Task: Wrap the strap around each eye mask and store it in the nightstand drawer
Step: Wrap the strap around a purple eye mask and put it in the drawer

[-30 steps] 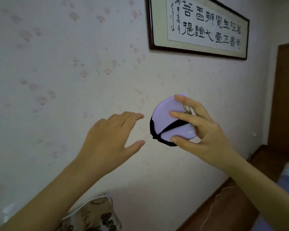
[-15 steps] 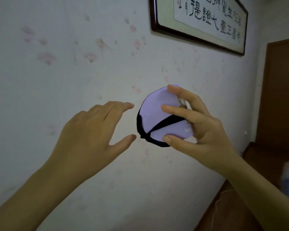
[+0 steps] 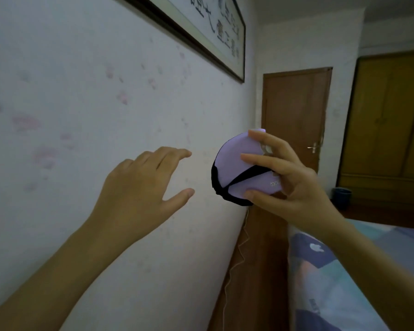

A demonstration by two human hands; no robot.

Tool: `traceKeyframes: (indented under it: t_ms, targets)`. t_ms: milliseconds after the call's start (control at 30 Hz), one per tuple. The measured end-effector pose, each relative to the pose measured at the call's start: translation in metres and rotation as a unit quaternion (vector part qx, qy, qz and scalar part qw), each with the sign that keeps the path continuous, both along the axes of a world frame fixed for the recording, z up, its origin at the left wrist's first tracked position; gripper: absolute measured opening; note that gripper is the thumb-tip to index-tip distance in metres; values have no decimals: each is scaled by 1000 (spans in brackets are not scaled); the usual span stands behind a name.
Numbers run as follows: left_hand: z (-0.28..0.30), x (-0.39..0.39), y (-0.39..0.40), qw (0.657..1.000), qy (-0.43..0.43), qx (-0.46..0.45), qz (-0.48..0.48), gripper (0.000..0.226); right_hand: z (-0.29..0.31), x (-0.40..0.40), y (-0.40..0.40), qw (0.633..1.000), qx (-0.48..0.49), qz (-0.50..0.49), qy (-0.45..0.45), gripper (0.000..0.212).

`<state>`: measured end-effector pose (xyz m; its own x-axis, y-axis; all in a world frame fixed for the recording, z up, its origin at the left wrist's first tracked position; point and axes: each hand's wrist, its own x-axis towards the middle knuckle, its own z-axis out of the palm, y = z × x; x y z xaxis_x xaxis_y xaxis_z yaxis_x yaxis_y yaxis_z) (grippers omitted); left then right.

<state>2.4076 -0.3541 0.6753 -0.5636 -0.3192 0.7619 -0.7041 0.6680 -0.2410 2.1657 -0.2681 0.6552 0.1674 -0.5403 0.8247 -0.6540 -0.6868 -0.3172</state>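
A lilac eye mask (image 3: pixel 234 161), folded into a rounded bundle, has its black strap (image 3: pixel 245 175) wound across it. My right hand (image 3: pixel 287 177) grips the bundle in the air, fingers over its front and thumb under its lower edge. My left hand (image 3: pixel 144 187) hovers a short way to the left of the mask, fingers relaxed and spread, holding nothing and not touching it. No nightstand or drawer is in view.
A papered wall (image 3: pixel 81 115) fills the left, with a framed calligraphy panel (image 3: pixel 215 32) high up. A brown headboard (image 3: pixel 256 271) and a patterned bed (image 3: pixel 332 283) lie lower right. Beyond stand a wooden door (image 3: pixel 296 115), a wardrobe (image 3: pixel 387 120) and a dark bin (image 3: pixel 342 195).
The view has swung to the right, bringing the door, wardrobe and bed into sight. Both hands keep their pose, the right one still gripping the wrapped mask.
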Motion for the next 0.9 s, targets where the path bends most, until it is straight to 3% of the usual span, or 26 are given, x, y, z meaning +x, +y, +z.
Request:
traceKeyframes:
  t_ms: [200, 467, 900]
  targets:
    - [-9, -143, -104, 998, -21, -15, -63, 56, -20, -130, -88, 998, 12, -52, -26, 52]
    - [6, -311, -271, 995, -10, 7, -98, 54, -3, -287, -237, 994, 47, -92, -44, 50]
    - [-8, -579, -572, 982, -7, 48, -180, 53, -1, -517, -505, 981, 55, -188, 1, 50]
